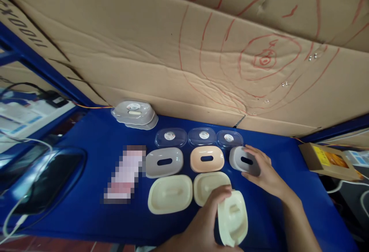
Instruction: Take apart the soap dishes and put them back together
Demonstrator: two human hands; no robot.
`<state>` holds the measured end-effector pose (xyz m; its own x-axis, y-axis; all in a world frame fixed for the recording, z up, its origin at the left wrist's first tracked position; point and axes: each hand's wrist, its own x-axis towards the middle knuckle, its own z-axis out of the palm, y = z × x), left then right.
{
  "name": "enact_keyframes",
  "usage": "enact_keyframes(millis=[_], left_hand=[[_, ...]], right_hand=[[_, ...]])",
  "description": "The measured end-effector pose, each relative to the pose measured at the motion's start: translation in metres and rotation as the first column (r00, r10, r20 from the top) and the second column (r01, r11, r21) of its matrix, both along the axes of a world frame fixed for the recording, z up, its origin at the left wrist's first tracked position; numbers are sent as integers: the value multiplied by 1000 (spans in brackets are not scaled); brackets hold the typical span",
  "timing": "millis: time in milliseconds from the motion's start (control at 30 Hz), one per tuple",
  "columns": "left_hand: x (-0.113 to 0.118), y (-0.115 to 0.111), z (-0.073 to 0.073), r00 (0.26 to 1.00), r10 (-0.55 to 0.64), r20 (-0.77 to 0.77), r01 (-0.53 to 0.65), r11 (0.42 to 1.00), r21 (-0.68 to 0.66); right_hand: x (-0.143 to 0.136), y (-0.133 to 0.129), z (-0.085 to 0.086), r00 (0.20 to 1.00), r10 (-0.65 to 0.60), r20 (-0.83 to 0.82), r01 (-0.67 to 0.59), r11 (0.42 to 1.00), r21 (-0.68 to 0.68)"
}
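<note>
My left hand (209, 221) is closed on a cream oval dish (240, 219), tilted up near the front edge of the blue table. My right hand (258, 167) grips a grey oval piece with a slot (238, 159) at the right end of the middle row. Left of it lie a peach slotted piece (198, 165) and another grey slotted piece (151, 163). Two more cream dishes (170, 202) (203, 188) rest in front of them. Behind, three clear oval lids (170, 142) (201, 142) (229, 144) with round stickers form a row.
Stacked grey boxes (132, 115) stand at the back left by the cardboard wall (144, 52). A pixelated flat item (125, 173) lies left of the rows. A black device with cables (52, 183) is farther left; a cardboard box (323, 161) is at the right.
</note>
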<state>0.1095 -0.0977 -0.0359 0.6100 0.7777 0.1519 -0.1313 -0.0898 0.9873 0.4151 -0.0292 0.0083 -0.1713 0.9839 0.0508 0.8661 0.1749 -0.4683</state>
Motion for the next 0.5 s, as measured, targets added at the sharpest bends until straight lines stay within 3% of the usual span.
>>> enact_keyframes(millis=[100,233,300,433,500], left_hand=[[11,-1,-8,988,-109,-113,134,961,243],[15,6,1,939,-92,-332,257,828,499],[15,11,9,922,-61,-382,273,803,530],[25,13,15,883,-23,-469,281,826,489],[37,13,13,875,47,-482,226,842,491]], right_hand=[[-4,5,-6,997,74,11,-73,996,-43],[-12,7,-15,986,157,-47,-159,987,-35],[-12,8,-18,983,161,-82,-163,986,-19],[-3,4,-17,981,86,-176,-82,996,29],[1,1,-17,975,51,-218,-37,997,67]])
